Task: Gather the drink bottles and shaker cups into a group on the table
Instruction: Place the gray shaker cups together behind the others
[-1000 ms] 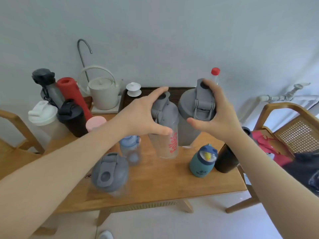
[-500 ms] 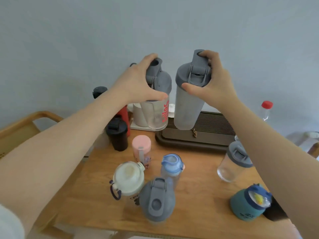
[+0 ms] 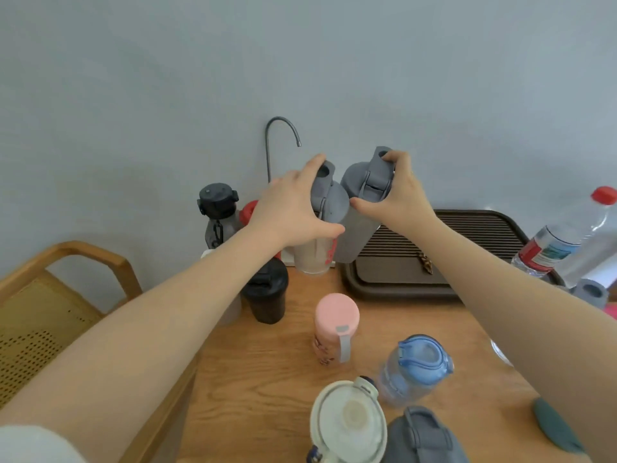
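Observation:
My left hand grips the grey lid of a clear shaker cup with red lettering, whose base is at the table's back edge. Right beside it, my right hand grips the grey lid of a taller frosted shaker. The two shakers touch each other. Nearer on the wooden table stand a pink bottle, a blue-lidded bottle, a white-lidded bottle and a grey-lidded shaker. A black shaker sits under my left forearm.
A dark slatted tea tray lies at the back right, with a red-capped water bottle beyond it. A black-capped bottle, a red lid and a curved metal spout stand by the wall. A wooden chair is at the left.
Both hands have carried the two grey-lidded shakers down and back toward the wall. The clear shaker's base now meets the table beside the tea tray.

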Tool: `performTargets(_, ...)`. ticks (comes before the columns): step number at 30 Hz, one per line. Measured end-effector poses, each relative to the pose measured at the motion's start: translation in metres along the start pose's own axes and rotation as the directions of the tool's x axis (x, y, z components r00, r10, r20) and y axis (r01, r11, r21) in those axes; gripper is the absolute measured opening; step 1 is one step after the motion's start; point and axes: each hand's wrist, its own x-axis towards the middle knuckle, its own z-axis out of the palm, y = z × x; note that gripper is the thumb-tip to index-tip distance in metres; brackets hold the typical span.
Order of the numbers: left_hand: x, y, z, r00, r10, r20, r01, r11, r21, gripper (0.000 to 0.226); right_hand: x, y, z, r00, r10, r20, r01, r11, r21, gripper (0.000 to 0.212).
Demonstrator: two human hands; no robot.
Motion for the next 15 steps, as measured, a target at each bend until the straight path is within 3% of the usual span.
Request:
performTargets(6,0.017,-0.025,0.047,0.993,-0.040,0.112,0.032,0.997,0.068,0.106,0.012,0.025,-0.001,0.995,0.090,0.035,-0.091,0.996,0.028,0.074)
performTargets(10,0.031,-0.038,0.076,0.981,-0.094,0.169,0.058,0.977,0.207,0.102,0.017,0.037,0.001,0.987,0.069,0.147,-0.074,0.997,0.029,0.075)
performTargets(15,0.044,-0.052,0.097,0.957,-0.209,0.199,0.158,0.956,0.247,0.106,0.020,0.054,0.015,0.967,0.025,0.255,-0.029,0.999,0.013,0.079)
